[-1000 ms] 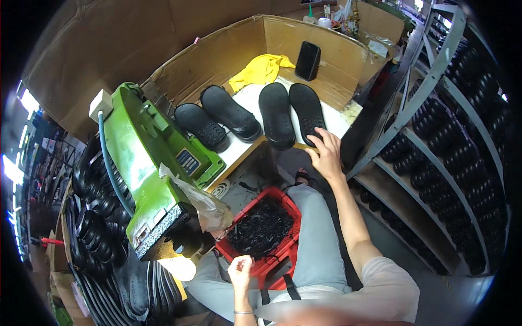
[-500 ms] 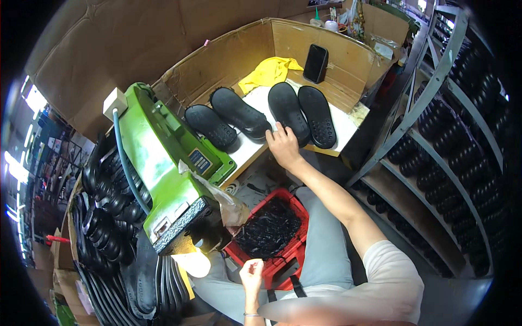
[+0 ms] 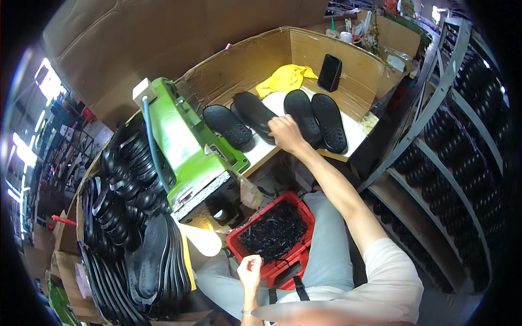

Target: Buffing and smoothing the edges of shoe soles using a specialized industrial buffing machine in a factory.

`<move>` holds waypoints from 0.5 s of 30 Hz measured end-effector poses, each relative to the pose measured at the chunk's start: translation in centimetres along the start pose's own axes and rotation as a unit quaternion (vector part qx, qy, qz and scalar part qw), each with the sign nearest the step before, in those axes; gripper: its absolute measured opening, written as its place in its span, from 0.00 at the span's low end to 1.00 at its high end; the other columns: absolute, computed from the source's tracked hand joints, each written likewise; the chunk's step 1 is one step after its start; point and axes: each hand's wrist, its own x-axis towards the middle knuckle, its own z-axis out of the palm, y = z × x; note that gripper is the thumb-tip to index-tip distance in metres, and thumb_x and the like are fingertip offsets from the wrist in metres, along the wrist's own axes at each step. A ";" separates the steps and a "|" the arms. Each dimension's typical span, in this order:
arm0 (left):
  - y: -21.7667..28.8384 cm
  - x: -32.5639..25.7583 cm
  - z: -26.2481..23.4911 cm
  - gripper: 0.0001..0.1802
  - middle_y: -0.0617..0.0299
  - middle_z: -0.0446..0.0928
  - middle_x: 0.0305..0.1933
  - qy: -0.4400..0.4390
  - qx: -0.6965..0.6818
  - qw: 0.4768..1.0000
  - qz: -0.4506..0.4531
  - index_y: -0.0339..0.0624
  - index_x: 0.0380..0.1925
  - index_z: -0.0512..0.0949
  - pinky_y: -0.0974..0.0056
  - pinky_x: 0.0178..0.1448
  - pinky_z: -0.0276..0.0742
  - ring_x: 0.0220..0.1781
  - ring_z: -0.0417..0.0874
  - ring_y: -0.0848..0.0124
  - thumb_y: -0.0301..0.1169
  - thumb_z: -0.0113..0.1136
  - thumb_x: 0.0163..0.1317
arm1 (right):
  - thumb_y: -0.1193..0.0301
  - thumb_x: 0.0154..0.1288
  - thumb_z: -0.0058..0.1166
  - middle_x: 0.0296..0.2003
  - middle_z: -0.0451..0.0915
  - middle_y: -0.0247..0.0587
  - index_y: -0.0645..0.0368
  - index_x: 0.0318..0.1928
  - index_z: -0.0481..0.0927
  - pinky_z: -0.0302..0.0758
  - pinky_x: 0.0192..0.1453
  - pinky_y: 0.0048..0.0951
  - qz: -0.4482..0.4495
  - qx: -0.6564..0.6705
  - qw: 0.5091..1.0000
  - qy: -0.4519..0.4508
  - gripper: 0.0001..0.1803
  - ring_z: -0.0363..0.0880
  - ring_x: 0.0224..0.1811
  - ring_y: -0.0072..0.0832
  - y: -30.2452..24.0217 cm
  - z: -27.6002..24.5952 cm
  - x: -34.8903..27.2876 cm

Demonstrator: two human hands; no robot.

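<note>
My right hand (image 3: 286,133) pinches the near end of a black shoe sole (image 3: 253,113), second from the left on the white table. That sole looks slightly blurred, with the edge of another black piece showing beside it. To its left lies a smaller black sole (image 3: 225,125). A pair, one sole (image 3: 302,114) beside another sole (image 3: 329,122), rests to the right of my hand. Low in the middle, my left hand (image 3: 250,274) is closed, fingertips together, by the near rim of a red basket (image 3: 235,242) of black scraps. Whatever those fingers may hold is hidden.
A green machine (image 3: 187,146) with a lit lamp stands left of the table. Stacked black soles (image 3: 155,261) fill a carton at the left. Cardboard walls (image 3: 348,87) edge the table, with a yellow cloth (image 3: 287,79) and phone (image 3: 329,73). A loaded rack (image 3: 429,125) stands right.
My right hand has closed on the near end of the second sole, which has shifted slightly. My left hand stays closed by the basket. The whole view has shifted a little.
</note>
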 end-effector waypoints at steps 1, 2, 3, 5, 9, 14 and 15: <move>0.1 -0.5 -0.2 0.05 0.64 0.80 0.32 0.019 0.014 1.000 0.012 0.35 0.36 0.79 0.72 0.42 0.75 0.33 0.78 0.79 0.24 0.63 0.61 | 0.76 0.51 0.59 0.35 0.79 0.47 0.62 0.34 0.76 0.70 0.47 0.40 0.003 0.046 0.998 0.034 0.09 0.78 0.40 0.42 -2.4 -2.5 -0.7; 0.3 -0.8 0.0 0.05 0.64 0.80 0.32 0.041 0.057 0.997 0.042 0.35 0.36 0.79 0.72 0.42 0.76 0.33 0.78 0.78 0.24 0.63 0.60 | 0.77 0.50 0.60 0.35 0.79 0.48 0.63 0.35 0.76 0.71 0.48 0.40 0.028 0.099 0.993 0.050 0.10 0.78 0.41 0.43 -4.3 -5.8 -2.1; 0.6 -1.0 0.4 0.06 0.64 0.80 0.32 0.059 0.098 0.991 0.069 0.35 0.36 0.80 0.71 0.42 0.76 0.33 0.78 0.78 0.24 0.63 0.60 | 0.77 0.50 0.62 0.36 0.78 0.49 0.64 0.36 0.75 0.71 0.49 0.40 0.055 0.147 0.986 0.063 0.12 0.77 0.41 0.44 -5.9 -9.8 -3.7; 2.1 -1.0 0.9 0.05 0.59 0.80 0.33 0.072 0.179 0.964 0.181 0.35 0.35 0.80 0.67 0.44 0.77 0.34 0.80 0.72 0.22 0.63 0.57 | 0.80 0.49 0.61 0.37 0.79 0.50 0.64 0.37 0.76 0.74 0.48 0.37 0.069 0.239 0.966 0.069 0.13 0.78 0.42 0.44 -8.7 -16.9 -6.9; 6.8 -0.6 2.8 0.13 0.53 0.80 0.41 0.073 0.214 0.907 0.355 0.38 0.36 0.79 0.56 0.54 0.75 0.47 0.79 0.56 0.18 0.67 0.49 | 0.78 0.47 0.66 0.34 0.81 0.50 0.67 0.35 0.76 0.77 0.44 0.34 0.075 0.368 0.927 0.011 0.15 0.82 0.38 0.42 -11.2 -22.7 -12.7; 12.1 0.0 4.8 0.39 0.53 0.77 0.50 0.051 0.359 0.830 0.424 0.42 0.51 0.75 0.42 0.72 0.48 0.60 0.73 0.51 0.47 0.77 0.39 | 0.64 0.53 0.70 0.34 0.79 0.52 0.69 0.36 0.75 0.76 0.48 0.41 0.120 0.713 0.687 -0.065 0.22 0.80 0.40 0.42 -12.5 -19.8 -15.8; 12.3 0.3 4.5 0.38 0.56 0.78 0.46 0.056 0.385 0.810 0.439 0.43 0.49 0.76 0.43 0.70 0.52 0.57 0.76 0.54 0.48 0.77 0.38 | 0.65 0.52 0.71 0.36 0.79 0.52 0.69 0.37 0.75 0.74 0.52 0.42 0.165 0.722 0.670 -0.054 0.22 0.79 0.44 0.41 -12.7 -18.6 -16.5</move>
